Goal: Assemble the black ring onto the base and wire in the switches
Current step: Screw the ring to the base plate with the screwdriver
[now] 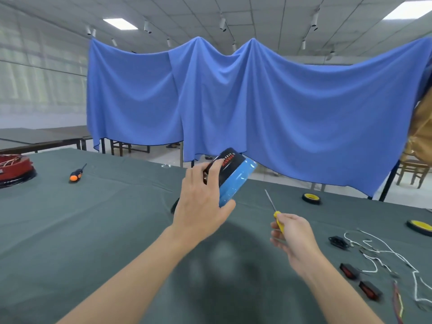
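Far left of frame, at the tabletop (93, 230) edge: red round unit (14, 169) with wiring inside. Just right of it, an orange-and-black screwdriver (77, 175) lying flat, spare.

Centre: left hand (201, 202) grips the base (237, 183), a blue-wrapped cylinder, thumb under it and fingers curled over the top. It's held up off the tabletop, tilted toward upper right. Black ring (230, 160) sits on its upper end, touching the blue part. Looks seated, but I can't tell from this angle whether it's fastened.

Right of centre: right hand (292, 237) pinches a yellow-handled screwdriver (277, 216). Thin shaft points up-left toward the base, tip well apart from it.

My read: I'm on fixing the ring, wiring not started. Next move calls for turning the base so the fastening point faces me, then bringing the tip in square. The thin shaft could slip on that glossy wrap.

Lower right: switches (349, 271), two red rockers, plus a black socket (337, 242) just above them. Loose white wires (374, 249) are tangled beside them, none reaching the base. Tape roll (311, 198) sits further back, and a yellow-centred roll (419, 228) is at the right edge.

Surface: grey-green cloth, creased. Room: blue cloth (233, 101) draped over a frame behind the tabletop, grid ceiling with panel lights, wooden chair (413, 174) at right.
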